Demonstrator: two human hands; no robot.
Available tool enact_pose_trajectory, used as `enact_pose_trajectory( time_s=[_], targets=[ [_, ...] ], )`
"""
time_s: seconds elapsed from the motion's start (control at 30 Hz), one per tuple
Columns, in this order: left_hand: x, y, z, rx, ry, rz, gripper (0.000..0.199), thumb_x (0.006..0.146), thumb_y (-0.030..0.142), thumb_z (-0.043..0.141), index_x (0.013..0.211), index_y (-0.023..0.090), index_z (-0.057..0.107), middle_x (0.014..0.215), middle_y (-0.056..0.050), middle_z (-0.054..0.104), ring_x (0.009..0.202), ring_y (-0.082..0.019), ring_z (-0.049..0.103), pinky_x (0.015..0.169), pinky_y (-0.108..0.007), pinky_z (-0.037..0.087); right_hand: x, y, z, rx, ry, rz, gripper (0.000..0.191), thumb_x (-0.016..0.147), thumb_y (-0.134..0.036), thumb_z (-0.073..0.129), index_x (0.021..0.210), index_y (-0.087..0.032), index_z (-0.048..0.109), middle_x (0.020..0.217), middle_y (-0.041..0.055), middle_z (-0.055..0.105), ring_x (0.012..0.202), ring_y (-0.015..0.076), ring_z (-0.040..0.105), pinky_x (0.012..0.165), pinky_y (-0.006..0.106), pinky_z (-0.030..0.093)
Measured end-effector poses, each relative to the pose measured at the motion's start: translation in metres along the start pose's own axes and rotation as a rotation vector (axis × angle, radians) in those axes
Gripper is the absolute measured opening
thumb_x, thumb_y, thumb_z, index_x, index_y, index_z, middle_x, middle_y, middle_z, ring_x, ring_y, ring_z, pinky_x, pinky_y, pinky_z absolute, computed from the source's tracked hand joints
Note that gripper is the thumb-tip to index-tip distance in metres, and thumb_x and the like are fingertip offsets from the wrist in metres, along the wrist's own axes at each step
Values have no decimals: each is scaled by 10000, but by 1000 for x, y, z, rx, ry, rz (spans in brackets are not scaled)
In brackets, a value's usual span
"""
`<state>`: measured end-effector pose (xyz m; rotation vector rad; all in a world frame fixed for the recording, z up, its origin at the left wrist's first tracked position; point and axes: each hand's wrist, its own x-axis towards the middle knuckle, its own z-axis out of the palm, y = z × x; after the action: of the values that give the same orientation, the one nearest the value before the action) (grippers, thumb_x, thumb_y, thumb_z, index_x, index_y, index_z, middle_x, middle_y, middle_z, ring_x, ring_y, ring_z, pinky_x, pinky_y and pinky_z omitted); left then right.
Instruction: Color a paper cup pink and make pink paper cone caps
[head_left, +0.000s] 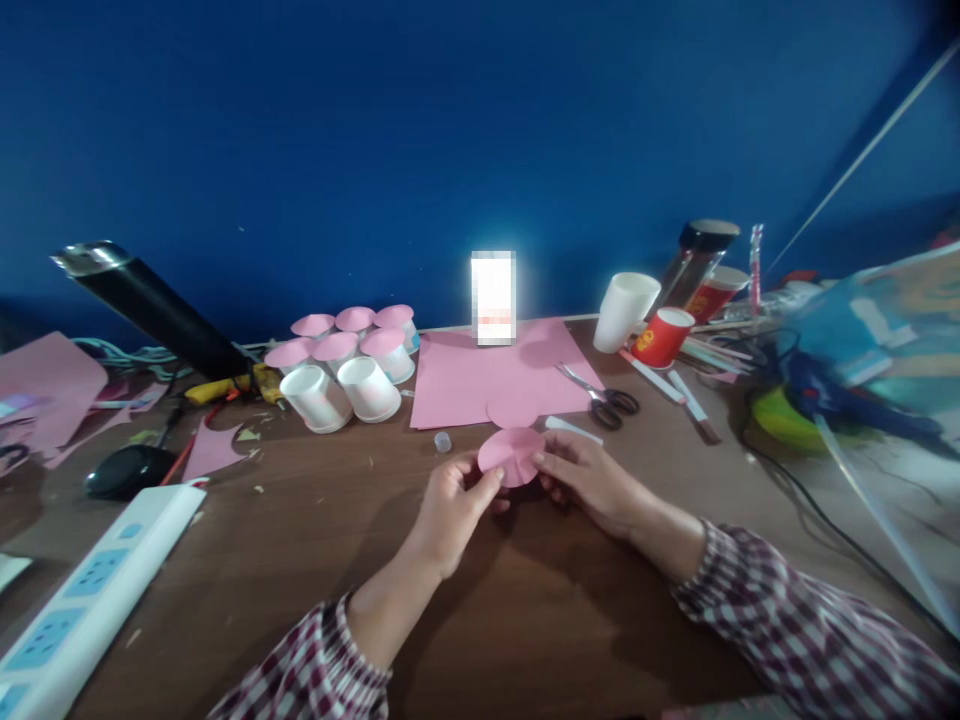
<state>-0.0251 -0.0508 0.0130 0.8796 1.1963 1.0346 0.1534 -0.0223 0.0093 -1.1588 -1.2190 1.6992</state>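
Observation:
Between my two hands, above the brown table, is a pink paper disc (513,452) with a crease or slit running in from its lower edge. My left hand (454,500) pinches its lower left edge, thumb on top. On the right edge, my right hand (586,474) pinches it the same way. Just beyond lies another pink paper disc (513,406), partly over a stack of pink sheets (487,372). Black-handled scissors (601,396) rest at the sheets' right corner. Behind my right hand is a white stick-like piece (574,430).
Several white paper cups with pink cone tops (337,346) stand at left, before them two bare upturned cups (369,390). A white power strip (97,590) and black mouse (129,470) lie left. At right are a white cup stack (624,312), red cups (663,338) and markers (693,406).

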Motion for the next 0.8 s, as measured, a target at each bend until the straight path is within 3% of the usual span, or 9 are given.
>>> enact_pose_trajectory(
  time_s=[0.17, 0.3, 0.43, 0.57, 0.8],
  targets=[
    [-1, 2, -1, -58, -30, -37, 380, 689, 439, 764, 879, 116, 704, 783, -54, 656, 728, -139, 594, 577, -228, 533, -2, -3, 0, 32, -11, 39, 324, 761, -465, 712, 783, -179, 561, 548, -53, 552, 440, 61, 463, 404, 165, 312],
    [-1, 3, -2, -68, -36, -46, 353, 701, 455, 756, 743, 112, 680, 652, -20, 595, 607, -97, 523, 463, -176, 425, -4, -7, -1, 116, -40, 67, 323, 783, -458, 696, 715, -174, 558, 526, -59, 505, 431, 51, 423, 391, 159, 285],
    [-1, 2, -3, -156, -119, -70, 349, 681, 440, 779, 733, 117, 660, 646, -1, 566, 562, -76, 484, 426, -174, 358, -3, -9, -4, 284, -88, 142, 303, 740, -395, 766, 728, -175, 558, 541, -69, 483, 447, 38, 412, 409, 141, 310],
    [-1, 1, -4, -103, -160, -66, 324, 672, 399, 796, 777, 122, 663, 637, 2, 582, 567, -85, 508, 443, -186, 383, -1, -8, -7, 433, -103, 220, 280, 728, -345, 792, 770, -170, 578, 570, -70, 478, 454, 21, 392, 413, 122, 307],
    [-2, 3, -1, -192, -89, -122, 371, 610, 327, 847, 860, 107, 682, 757, -40, 672, 663, -103, 605, 582, -211, 508, -1, -4, -8, 338, -194, 196, 252, 746, -307, 779, 895, -174, 625, 654, -43, 549, 503, 35, 456, 448, 134, 352]
  ],
)
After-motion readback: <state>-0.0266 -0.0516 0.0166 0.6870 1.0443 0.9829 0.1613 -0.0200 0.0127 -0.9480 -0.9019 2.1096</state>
